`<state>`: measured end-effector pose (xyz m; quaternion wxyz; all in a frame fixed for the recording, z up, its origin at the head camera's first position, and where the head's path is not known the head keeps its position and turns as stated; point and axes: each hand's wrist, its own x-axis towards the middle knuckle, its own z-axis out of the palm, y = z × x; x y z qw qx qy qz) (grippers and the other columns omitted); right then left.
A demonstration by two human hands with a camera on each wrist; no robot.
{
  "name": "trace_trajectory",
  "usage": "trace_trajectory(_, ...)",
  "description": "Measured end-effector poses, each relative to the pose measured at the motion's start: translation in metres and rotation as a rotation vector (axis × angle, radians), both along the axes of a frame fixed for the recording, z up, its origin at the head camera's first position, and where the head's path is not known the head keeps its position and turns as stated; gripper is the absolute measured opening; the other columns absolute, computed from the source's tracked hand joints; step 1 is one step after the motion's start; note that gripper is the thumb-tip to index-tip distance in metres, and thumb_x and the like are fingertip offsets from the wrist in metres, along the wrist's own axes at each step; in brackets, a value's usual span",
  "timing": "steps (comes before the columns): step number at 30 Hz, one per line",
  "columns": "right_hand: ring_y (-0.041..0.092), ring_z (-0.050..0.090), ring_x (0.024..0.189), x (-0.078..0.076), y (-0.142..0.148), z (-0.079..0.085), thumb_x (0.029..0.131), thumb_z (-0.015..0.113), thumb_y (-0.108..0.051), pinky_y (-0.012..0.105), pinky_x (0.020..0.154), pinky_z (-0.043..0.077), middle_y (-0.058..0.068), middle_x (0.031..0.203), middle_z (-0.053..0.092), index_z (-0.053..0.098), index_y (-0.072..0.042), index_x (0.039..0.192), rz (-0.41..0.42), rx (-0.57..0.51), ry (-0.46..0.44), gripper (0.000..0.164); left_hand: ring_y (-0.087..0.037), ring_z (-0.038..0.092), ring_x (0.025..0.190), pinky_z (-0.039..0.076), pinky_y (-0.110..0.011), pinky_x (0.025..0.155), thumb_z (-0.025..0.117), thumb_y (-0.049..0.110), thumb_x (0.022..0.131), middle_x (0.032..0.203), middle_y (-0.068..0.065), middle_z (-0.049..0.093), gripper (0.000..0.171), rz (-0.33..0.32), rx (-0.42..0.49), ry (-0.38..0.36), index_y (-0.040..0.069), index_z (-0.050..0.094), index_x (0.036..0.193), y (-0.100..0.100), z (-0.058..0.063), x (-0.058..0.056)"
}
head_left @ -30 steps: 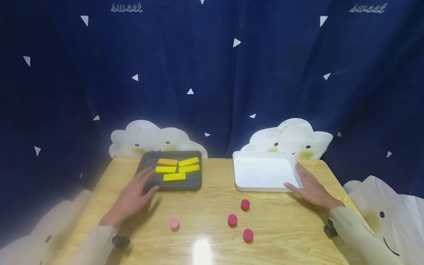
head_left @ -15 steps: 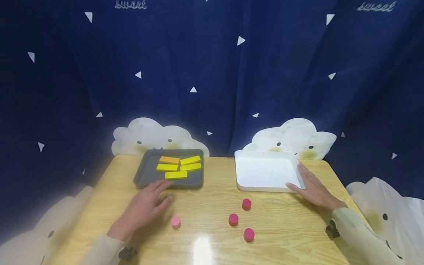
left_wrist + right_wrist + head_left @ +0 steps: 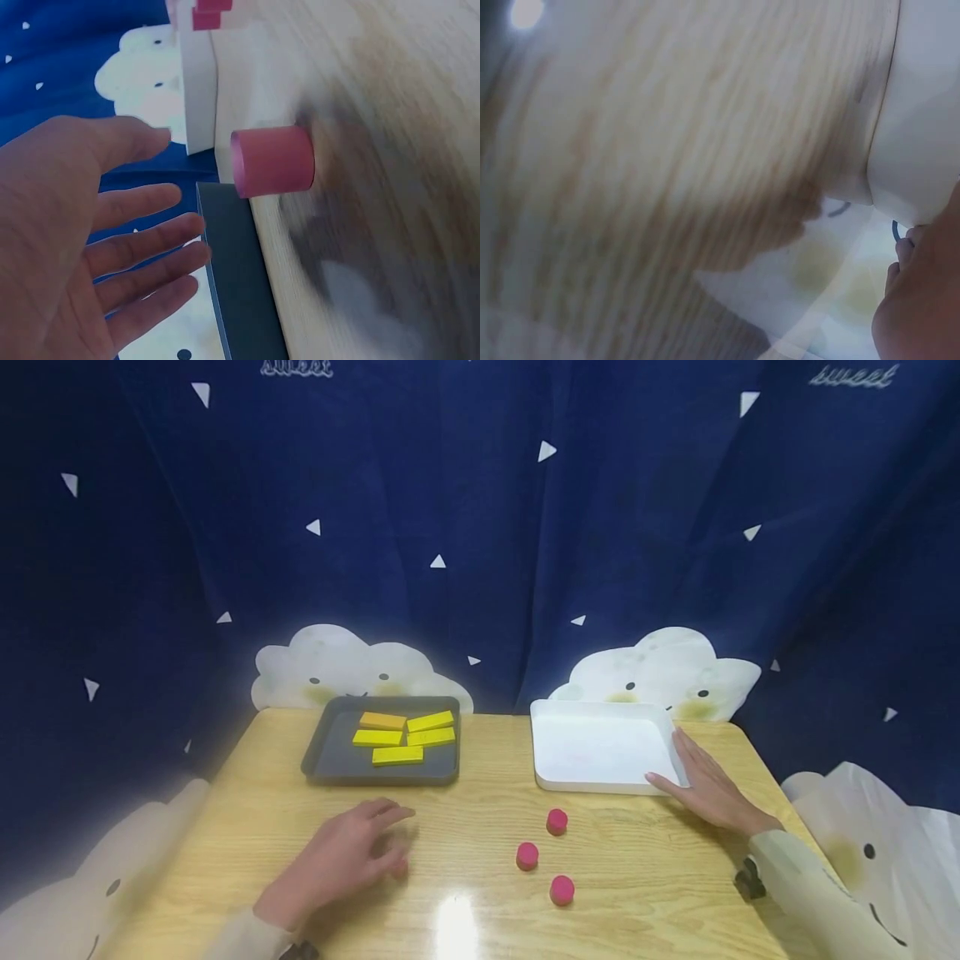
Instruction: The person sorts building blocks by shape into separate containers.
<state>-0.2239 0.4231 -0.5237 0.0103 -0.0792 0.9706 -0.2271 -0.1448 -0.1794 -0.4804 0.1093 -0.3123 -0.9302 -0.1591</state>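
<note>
In the head view, my left hand [image 3: 341,860] hovers low over the table's left side. Its thumb partly covers a small pink cylinder [image 3: 401,866]. The left wrist view shows that cylinder [image 3: 274,161] standing on the wood, just beyond the spread, loosely extended fingers, with nothing held. My right hand [image 3: 708,789] lies against the right side of a white tray [image 3: 536,752], fingers stretched along its side and thumb at the front right corner. In the right wrist view, the right hand [image 3: 926,289] shows only in part, beside the tray's wall [image 3: 922,112].
Three darker pink-red cylinders [image 3: 527,857] stand on the wooden table [image 3: 480,793] in front of the white tray. A dark grey tray [image 3: 322,760] at the back left holds several yellow blocks [image 3: 397,756] and an orange block [image 3: 383,721]. A navy curtain [image 3: 480,510] hangs behind.
My left hand has come away from the grey tray, moving toward the front and right until it overlaps the pink cylinder. The right hand stays at the white tray.
</note>
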Motion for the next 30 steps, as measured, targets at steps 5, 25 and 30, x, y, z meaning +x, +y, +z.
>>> trace_trajectory(5, 0.052, 0.004, 0.162, -0.001, -0.001, 0.001, 0.103, 0.060, -0.063, 0.074, 0.126, 0.009, 0.022, 0.179, -0.006, -0.006, -0.001, 0.170, -0.008, 0.007, 0.004, 0.112, -0.005, 0.062, 0.082, 0.062, -0.033, 0.076, 0.081, 0.031, 0.092, 0.113, 0.001, 0.074, 0.039, -0.024, -0.020, -0.003, 0.015, 0.078, 0.128, 0.003, -0.001, 0.004)
trace_trajectory(25, 0.052, 0.004, 0.162, -0.001, -0.001, -0.003, 0.103, 0.060, -0.064, 0.076, 0.125, 0.010, 0.022, 0.179, -0.008, -0.005, 0.000, 0.170, -0.025, 0.004, 0.004, 0.113, 0.004, 0.050, 0.070, 0.051, -0.017, 0.062, 0.080, 0.016, 0.092, 0.090, 0.009, 0.066, 0.016, -0.127, 0.012, -0.114, 0.013, 0.078, 0.108, -0.002, -0.006, 0.011)
trace_trajectory(30, 0.053, 0.005, 0.162, -0.002, -0.001, -0.003, 0.103, 0.059, -0.065, 0.075, 0.125, 0.010, 0.022, 0.179, -0.007, -0.005, 0.000, 0.170, -0.028, 0.015, 0.000, 0.114, 0.005, 0.049, 0.070, 0.051, -0.016, 0.062, 0.079, 0.014, 0.094, 0.085, 0.012, 0.062, 0.007, -0.148, 0.030, -0.143, 0.018, 0.074, 0.094, -0.001, -0.009, 0.010)
